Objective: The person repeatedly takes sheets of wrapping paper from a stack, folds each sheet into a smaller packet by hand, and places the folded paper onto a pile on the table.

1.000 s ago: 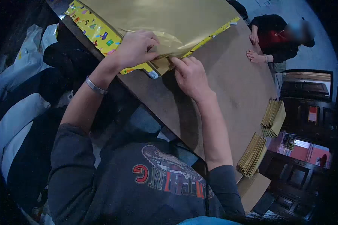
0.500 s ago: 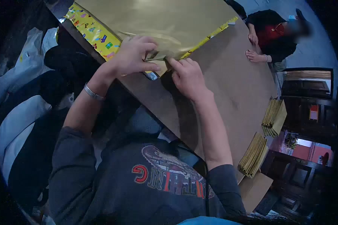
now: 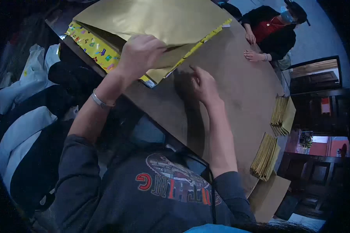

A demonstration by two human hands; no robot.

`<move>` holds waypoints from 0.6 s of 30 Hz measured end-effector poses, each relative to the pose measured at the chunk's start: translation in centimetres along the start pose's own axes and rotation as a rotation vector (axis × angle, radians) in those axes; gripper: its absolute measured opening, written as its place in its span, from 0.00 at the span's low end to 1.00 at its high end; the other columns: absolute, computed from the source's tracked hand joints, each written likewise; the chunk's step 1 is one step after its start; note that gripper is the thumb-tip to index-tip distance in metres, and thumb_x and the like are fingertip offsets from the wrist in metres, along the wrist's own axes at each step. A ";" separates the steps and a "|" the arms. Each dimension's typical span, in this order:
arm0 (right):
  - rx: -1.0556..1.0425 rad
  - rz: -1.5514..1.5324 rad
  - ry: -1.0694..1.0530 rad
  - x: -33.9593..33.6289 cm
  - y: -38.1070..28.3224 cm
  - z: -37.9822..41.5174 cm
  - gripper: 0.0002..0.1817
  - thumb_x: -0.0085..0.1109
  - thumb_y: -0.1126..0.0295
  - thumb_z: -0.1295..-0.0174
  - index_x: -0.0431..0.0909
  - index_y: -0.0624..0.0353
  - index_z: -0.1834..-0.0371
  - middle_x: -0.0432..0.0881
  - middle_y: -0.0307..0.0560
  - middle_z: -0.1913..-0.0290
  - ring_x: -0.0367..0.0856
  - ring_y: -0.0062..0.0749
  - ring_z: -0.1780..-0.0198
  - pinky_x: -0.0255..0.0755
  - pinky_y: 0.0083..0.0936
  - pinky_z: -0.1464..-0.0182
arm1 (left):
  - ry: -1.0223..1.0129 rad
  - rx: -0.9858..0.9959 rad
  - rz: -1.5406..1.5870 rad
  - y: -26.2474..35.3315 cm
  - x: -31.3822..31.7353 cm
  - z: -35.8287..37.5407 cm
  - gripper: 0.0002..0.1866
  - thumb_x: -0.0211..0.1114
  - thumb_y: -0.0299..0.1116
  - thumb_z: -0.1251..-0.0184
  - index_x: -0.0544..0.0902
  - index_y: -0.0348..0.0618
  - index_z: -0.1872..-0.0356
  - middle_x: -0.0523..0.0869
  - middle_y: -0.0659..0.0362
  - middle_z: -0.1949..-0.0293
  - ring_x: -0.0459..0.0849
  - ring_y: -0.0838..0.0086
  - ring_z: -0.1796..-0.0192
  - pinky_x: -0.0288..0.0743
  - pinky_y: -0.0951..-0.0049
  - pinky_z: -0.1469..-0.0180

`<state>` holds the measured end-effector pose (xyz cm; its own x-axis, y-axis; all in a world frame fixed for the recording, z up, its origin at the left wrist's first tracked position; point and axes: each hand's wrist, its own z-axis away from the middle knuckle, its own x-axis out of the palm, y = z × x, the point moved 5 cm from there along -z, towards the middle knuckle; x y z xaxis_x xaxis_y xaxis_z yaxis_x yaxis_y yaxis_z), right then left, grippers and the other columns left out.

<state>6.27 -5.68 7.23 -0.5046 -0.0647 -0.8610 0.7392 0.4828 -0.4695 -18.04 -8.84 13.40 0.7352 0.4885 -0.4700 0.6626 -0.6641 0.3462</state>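
My left hand (image 3: 141, 53), with a metal bangle at its wrist, is closed on the raised front edge of a gold sheet (image 3: 151, 19); its fingertips are partly hidden. Under the sheet, a gap shows at the front. A patterned yellow wrapper (image 3: 91, 47) lines the sheet's left side, and a narrow yellow strip (image 3: 208, 38) runs along its right side. My right hand (image 3: 205, 83) hovers over the brown table (image 3: 237, 93), just right of the sheet's near corner. Its index finger points forward, the other fingers are bent, and it holds nothing.
Two stacks of folded gold pieces (image 3: 282, 115) (image 3: 265, 156) stand at the table's right edge, beside a cardboard box (image 3: 269, 198). Across the table sits a person (image 3: 274, 33) with both hands on it. Pale and dark cloth items (image 3: 25, 132) lie at the left.
My right hand has let go of the sheet's near corner and moved right and down. My left hand has turned over, and the sheet's front edge has risen. The view has shifted slightly.
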 end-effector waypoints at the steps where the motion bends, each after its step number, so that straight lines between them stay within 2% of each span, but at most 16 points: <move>1: 0.059 -0.099 0.051 -0.5 0.9 -0.1 0.21 0.58 0.68 0.37 0.76 0.56 0.39 0.83 0.58 0.53 0.80 0.57 0.50 0.74 0.43 0.46 | -0.007 0.077 -0.063 1.0 0.3 -0.2 0.03 0.66 0.28 0.46 0.83 0.45 0.70 0.81 0.57 0.73 0.81 0.60 0.69 0.74 0.62 0.65; 2: 0.183 0.000 0.053 -1.2 2.2 0.0 0.20 0.54 0.63 0.32 0.76 0.59 0.41 0.83 0.60 0.50 0.82 0.57 0.49 0.74 0.43 0.45 | -0.007 0.140 -0.074 2.1 0.8 -0.1 0.03 0.66 0.29 0.48 0.81 0.47 0.73 0.78 0.58 0.76 0.80 0.62 0.70 0.73 0.62 0.66; 4: 0.197 -0.217 0.201 -0.4 9.0 0.0 0.21 0.53 0.62 0.27 0.74 0.65 0.38 0.85 0.50 0.62 0.84 0.28 0.60 0.78 0.26 0.56 | -0.098 0.186 -0.007 4.3 2.3 0.7 0.03 0.66 0.30 0.49 0.80 0.47 0.74 0.78 0.59 0.76 0.80 0.63 0.70 0.72 0.61 0.67; 5: 0.254 -0.282 0.228 -0.4 11.9 0.0 0.24 0.50 0.57 0.26 0.75 0.68 0.40 0.85 0.47 0.62 0.83 0.27 0.61 0.78 0.24 0.58 | -0.136 0.232 -0.041 5.9 2.9 1.3 0.03 0.64 0.31 0.50 0.78 0.49 0.75 0.77 0.60 0.77 0.80 0.65 0.70 0.71 0.63 0.68; 7: 0.512 -0.369 0.195 -2.0 14.6 0.9 0.30 0.46 0.47 0.26 0.77 0.66 0.41 0.84 0.46 0.63 0.83 0.29 0.64 0.77 0.24 0.62 | -0.230 0.311 -0.018 9.0 5.0 3.3 0.05 0.63 0.34 0.50 0.75 0.50 0.77 0.78 0.61 0.76 0.80 0.68 0.70 0.71 0.64 0.68; 8: 0.653 -0.391 0.201 -2.7 14.3 1.9 0.36 0.41 0.39 0.28 0.78 0.65 0.43 0.84 0.45 0.64 0.83 0.30 0.65 0.77 0.25 0.63 | -0.259 0.346 0.038 10.6 5.9 4.4 0.05 0.62 0.36 0.49 0.75 0.50 0.76 0.78 0.62 0.75 0.81 0.69 0.69 0.71 0.65 0.67; 10: 0.882 -0.480 0.199 -2.5 18.4 2.9 0.38 0.40 0.35 0.30 0.79 0.63 0.43 0.84 0.45 0.63 0.83 0.30 0.64 0.77 0.28 0.65 | -0.384 0.373 0.178 14.2 7.5 6.6 0.05 0.60 0.37 0.48 0.75 0.50 0.74 0.78 0.63 0.74 0.81 0.69 0.69 0.71 0.65 0.66; 11: 0.929 -0.560 0.197 -4.2 13.8 3.6 0.37 0.41 0.36 0.30 0.80 0.63 0.46 0.84 0.45 0.62 0.83 0.30 0.62 0.77 0.28 0.65 | -0.480 0.361 0.261 16.1 8.4 7.8 0.05 0.59 0.37 0.47 0.76 0.50 0.73 0.78 0.63 0.74 0.81 0.69 0.69 0.71 0.65 0.65; 13: 0.874 -0.662 0.236 -4.2 13.4 3.9 0.33 0.45 0.40 0.29 0.82 0.64 0.54 0.83 0.44 0.65 0.81 0.28 0.67 0.74 0.27 0.68 | -0.460 0.392 0.453 19.6 9.7 10.2 0.05 0.59 0.37 0.46 0.78 0.51 0.71 0.79 0.64 0.74 0.81 0.69 0.68 0.71 0.65 0.64; 14: 0.870 -0.512 0.159 -3.6 15.3 4.2 0.25 0.53 0.49 0.31 0.81 0.64 0.63 0.80 0.41 0.70 0.77 0.26 0.72 0.70 0.26 0.69 | -0.542 0.382 0.469 20.9 10.2 11.4 0.06 0.62 0.38 0.46 0.79 0.51 0.69 0.79 0.64 0.72 0.81 0.70 0.66 0.72 0.65 0.61; 15: 0.864 -0.518 0.151 -2.9 16.8 4.5 0.25 0.53 0.49 0.31 0.81 0.64 0.63 0.80 0.41 0.70 0.77 0.26 0.72 0.70 0.26 0.69 | -0.624 0.371 0.486 21.7 10.6 12.0 0.08 0.64 0.39 0.47 0.80 0.51 0.67 0.79 0.64 0.71 0.81 0.70 0.63 0.73 0.66 0.58; 17: 0.845 -0.441 0.096 -1.6 18.6 5.0 0.16 0.59 0.57 0.34 0.80 0.62 0.68 0.78 0.37 0.73 0.73 0.23 0.74 0.66 0.26 0.71 | -0.852 0.248 0.645 21.0 9.8 10.2 0.18 0.67 0.49 0.42 0.83 0.48 0.58 0.83 0.60 0.64 0.82 0.63 0.57 0.73 0.61 0.52; 18: 0.835 -0.538 0.100 -1.5 18.5 5.2 0.13 0.63 0.60 0.36 0.79 0.60 0.69 0.77 0.36 0.74 0.73 0.21 0.72 0.66 0.24 0.70 | -0.937 0.174 0.674 19.4 9.3 8.8 0.21 0.67 0.52 0.41 0.83 0.48 0.54 0.84 0.58 0.61 0.83 0.61 0.55 0.73 0.59 0.51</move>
<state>23.02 -1.21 -1.15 -0.8714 -0.0017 -0.4905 0.4581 -0.3604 -0.8126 0.40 -22.13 8.61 0.4893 -0.5531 -0.6743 0.0967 -0.7340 0.6723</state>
